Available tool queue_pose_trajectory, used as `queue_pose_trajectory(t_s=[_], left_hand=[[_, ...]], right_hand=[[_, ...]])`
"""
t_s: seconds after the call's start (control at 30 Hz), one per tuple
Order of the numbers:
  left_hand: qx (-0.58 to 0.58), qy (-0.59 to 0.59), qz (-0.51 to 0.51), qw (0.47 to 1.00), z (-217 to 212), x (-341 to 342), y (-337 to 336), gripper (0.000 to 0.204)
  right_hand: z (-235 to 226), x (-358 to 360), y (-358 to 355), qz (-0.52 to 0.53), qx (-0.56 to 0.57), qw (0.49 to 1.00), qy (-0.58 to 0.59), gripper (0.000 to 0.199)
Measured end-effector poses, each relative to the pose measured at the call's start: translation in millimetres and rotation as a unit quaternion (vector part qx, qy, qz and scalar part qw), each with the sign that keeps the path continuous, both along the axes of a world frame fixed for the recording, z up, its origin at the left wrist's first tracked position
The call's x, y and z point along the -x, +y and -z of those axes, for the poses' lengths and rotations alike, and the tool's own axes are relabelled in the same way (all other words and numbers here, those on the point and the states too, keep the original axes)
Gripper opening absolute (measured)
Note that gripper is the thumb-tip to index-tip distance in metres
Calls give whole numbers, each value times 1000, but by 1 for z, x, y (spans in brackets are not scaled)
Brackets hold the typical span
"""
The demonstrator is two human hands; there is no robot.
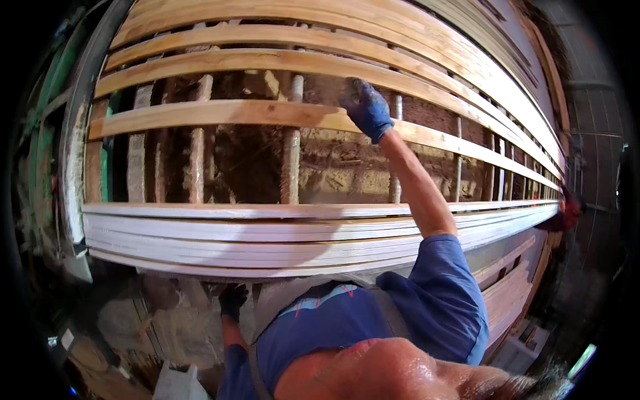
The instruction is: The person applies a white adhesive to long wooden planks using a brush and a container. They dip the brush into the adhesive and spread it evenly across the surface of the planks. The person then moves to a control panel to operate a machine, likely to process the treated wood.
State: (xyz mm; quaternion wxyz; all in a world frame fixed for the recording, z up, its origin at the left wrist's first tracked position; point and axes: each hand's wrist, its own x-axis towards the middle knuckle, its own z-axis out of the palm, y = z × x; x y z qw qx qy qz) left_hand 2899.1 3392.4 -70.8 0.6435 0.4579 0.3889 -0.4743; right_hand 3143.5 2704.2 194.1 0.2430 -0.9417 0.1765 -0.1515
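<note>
My right hand [368, 113], in a blue glove with dark fingertips, reaches out over a single wooden board [220, 113]. Its bent fingers extend past the board's far edge and are smeared by motion, so a grip cannot be made out. The board lies across several metal bars [292, 157], with gaps on both sides. Low beside my body, my left hand [233, 300] wears a dark glove; its fingers look loosely apart and hold nothing visible. Between my body and the bars, white-faced boards [220, 233] lie tightly side by side.
Beyond the single board, more bare wooden boards [280, 33] run lengthwise, the farthest packed together. A worn metal beam [72, 147] borders the left end, with green framework [41, 153] behind it. Dark debris [347, 160] shows below the bars. Stacked planks [510, 300] stand at right.
</note>
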Motion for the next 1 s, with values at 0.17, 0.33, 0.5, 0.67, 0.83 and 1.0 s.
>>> queue_pose_trajectory(t_s=[0.17,0.33,0.5,0.67,0.83,1.0], left_hand=[[-139,45,24,989,-78,1,-33,34],[-108,28,19,994,-79,5,-24,37],[-110,42,-44,992,-96,-2,-44,37],[-165,29,11,986,-81,-4,-45,35],[-181,23,17,983,-97,-1,-33,42],[-174,2,-1,985,-97,4,-27,44]], right_hand=[[2,-35,25,-107,124,983,86,71],[19,-52,-16,-76,166,972,148,69],[-24,-12,38,-193,225,944,146,74],[14,23,25,-185,232,940,167,41],[26,-44,-29,-87,226,961,137,35],[18,-88,-38,-10,227,956,185,33]])
